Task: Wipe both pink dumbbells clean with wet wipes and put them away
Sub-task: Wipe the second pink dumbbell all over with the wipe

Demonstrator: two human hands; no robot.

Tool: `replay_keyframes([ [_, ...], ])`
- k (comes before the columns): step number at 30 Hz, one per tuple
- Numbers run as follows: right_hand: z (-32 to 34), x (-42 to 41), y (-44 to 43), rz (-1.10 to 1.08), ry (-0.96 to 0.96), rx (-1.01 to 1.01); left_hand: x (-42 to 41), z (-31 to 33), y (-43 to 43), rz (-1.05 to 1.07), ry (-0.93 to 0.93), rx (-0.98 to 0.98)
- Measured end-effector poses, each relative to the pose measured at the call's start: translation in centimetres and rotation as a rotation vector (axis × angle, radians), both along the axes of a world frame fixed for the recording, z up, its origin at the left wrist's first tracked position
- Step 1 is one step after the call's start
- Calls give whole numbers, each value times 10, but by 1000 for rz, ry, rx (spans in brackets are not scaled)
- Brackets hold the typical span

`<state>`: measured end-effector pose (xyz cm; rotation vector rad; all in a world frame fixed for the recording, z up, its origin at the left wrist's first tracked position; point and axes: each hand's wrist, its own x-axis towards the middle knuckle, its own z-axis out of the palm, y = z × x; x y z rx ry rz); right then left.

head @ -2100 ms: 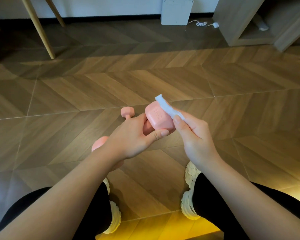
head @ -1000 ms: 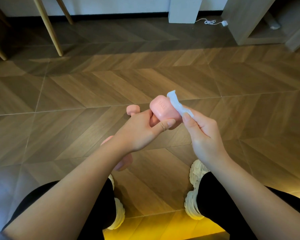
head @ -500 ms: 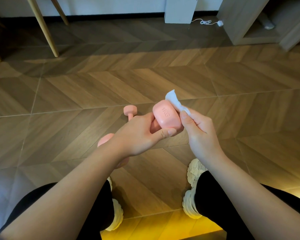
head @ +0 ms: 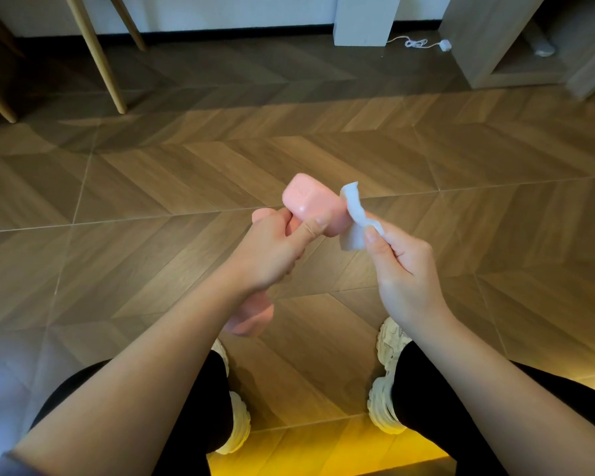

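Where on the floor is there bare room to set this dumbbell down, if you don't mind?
Bare floor stretches ahead of the dumbbell, between the wooden legs on the left and the cabinet on the right; also left of the left hand. It is crowded near the shoes and by the white box and cable.

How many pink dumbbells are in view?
2: one pink dumbbell gripped in the left hand; a second pink dumbbell on the wooden floor, mostly hidden behind that hand.
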<state>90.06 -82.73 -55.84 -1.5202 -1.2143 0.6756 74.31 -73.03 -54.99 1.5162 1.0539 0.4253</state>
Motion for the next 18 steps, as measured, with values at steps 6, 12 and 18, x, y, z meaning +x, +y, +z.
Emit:
replay_keyframes([
  [6, 9, 2, 3, 28, 115, -76, -6, 1, -5, -173, 43, 217],
  [12, 15, 3, 6, 33, 231, -90, -1, 2, -13, -334, 95, 340],
  [18, 10, 6, 2, 21, 148, -58, -3, -7, -6, -120, -21, 166],
])
